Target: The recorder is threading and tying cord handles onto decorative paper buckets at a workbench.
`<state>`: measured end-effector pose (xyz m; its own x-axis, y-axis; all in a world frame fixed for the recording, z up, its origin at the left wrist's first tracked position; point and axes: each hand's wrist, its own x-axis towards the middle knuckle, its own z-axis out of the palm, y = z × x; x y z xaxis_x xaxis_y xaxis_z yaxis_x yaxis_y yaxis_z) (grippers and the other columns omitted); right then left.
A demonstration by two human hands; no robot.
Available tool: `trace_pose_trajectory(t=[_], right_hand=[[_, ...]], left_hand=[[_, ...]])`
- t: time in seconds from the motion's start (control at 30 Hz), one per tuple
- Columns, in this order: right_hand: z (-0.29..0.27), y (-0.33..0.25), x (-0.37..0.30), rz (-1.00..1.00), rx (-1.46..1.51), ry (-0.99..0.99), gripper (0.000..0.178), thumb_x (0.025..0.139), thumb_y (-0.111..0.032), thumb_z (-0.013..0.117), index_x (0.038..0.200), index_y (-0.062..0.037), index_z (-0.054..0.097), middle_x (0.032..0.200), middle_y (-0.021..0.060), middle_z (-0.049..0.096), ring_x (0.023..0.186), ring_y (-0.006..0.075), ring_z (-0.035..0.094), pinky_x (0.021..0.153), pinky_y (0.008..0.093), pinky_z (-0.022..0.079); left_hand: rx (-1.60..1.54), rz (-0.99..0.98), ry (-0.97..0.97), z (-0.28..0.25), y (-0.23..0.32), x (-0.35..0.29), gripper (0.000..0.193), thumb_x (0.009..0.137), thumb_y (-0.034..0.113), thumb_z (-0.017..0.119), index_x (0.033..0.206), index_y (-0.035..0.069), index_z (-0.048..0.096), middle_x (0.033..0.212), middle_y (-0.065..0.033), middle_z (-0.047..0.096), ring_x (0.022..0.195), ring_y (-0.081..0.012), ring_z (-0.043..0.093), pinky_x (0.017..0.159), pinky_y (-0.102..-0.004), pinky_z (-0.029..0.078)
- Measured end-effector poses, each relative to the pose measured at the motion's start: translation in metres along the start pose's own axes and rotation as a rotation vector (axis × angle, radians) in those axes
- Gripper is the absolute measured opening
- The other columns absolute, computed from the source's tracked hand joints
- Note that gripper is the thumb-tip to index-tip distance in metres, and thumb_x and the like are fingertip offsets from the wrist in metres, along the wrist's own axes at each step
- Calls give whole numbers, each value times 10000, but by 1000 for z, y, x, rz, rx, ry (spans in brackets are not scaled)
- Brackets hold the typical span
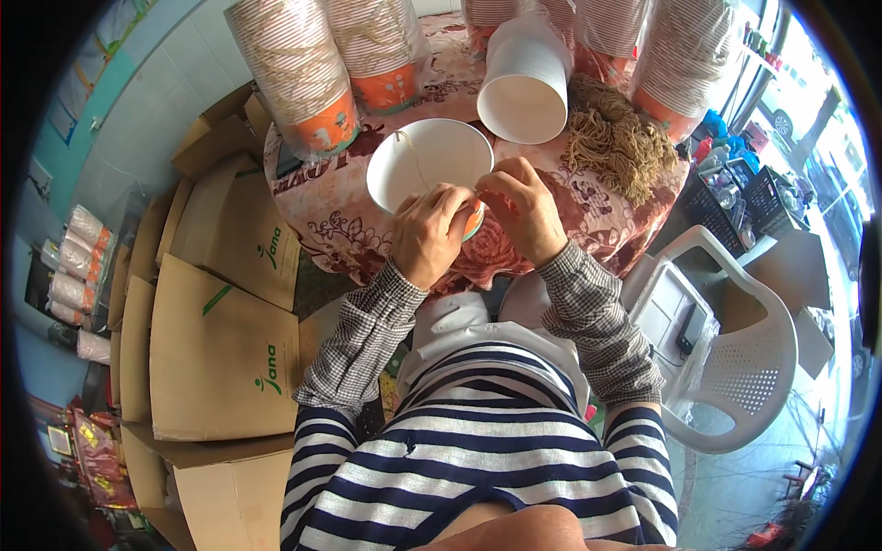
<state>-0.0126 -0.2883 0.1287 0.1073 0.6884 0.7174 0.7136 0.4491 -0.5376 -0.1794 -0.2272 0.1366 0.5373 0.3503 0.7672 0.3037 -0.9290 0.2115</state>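
Note:
A white paper bucket (441, 138) with an orange outside stands on the table in front of me, its mouth tipped toward me. A thin tan cord (413, 161) hangs over its far rim and runs down inside toward my left hand (432, 234). That hand is closed in a pinch at the near rim, where the cord disappears under the fingers. My right hand (525, 209) is pinched too, its fingertips close to the left ones at the rim; what lies between them is too small to tell. To the right lies a heap of tan cords (617, 138).
A nested stack of white buckets (524, 96) lies on the flowered tablecloth (331, 220). Wrapped stacks of orange buckets (299, 83) line the back. Open cardboard boxes (225, 358) crowd the left. At right stand a white plastic chair (753, 367) and black crates (726, 207).

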Motion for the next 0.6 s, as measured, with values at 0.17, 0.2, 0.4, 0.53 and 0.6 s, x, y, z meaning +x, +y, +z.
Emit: trace_pose_trajectory(t=[0.17,0.2,0.4,0.53,0.6], right_hand=[[-8,-3,1,-38,-10,-14,174,802,-50,690,967,-89,647,947,84,583,819,293,640,686,374,534],[-8,-3,0,-40,-9,-16,174,802,-50,690,967,-89,647,947,84,583,819,293,640,686,374,534],[-10,-15,2,-1,5,-21,161,843,6,648,999,-35,645,994,90,607,812,222,638,689,311,525],[-16,-20,5,69,153,-94,181,833,11,620,1007,-35,641,1013,119,634,857,281,658,703,346,545],[-17,-18,4,87,174,-141,185,836,9,617,1015,-27,639,1010,125,644,856,274,661,704,341,546]], left_hand=[[-112,-147,-25,-4,6,5,211,838,155,688,1032,95,629,883,-40,661,800,-257,657,715,-360,468],[-105,-136,-67,-5,5,8,211,840,175,689,1029,95,641,891,-41,665,800,-258,658,720,-363,468],[-95,-154,-94,2,1,11,145,854,181,669,964,90,651,888,-45,665,801,-260,654,738,-371,467],[-176,-172,-31,4,2,13,103,857,143,657,928,77,621,879,-51,655,804,-265,645,745,-374,462],[-230,-162,-8,6,-1,13,101,853,128,657,926,73,615,878,-55,652,807,-268,643,747,-373,461]])
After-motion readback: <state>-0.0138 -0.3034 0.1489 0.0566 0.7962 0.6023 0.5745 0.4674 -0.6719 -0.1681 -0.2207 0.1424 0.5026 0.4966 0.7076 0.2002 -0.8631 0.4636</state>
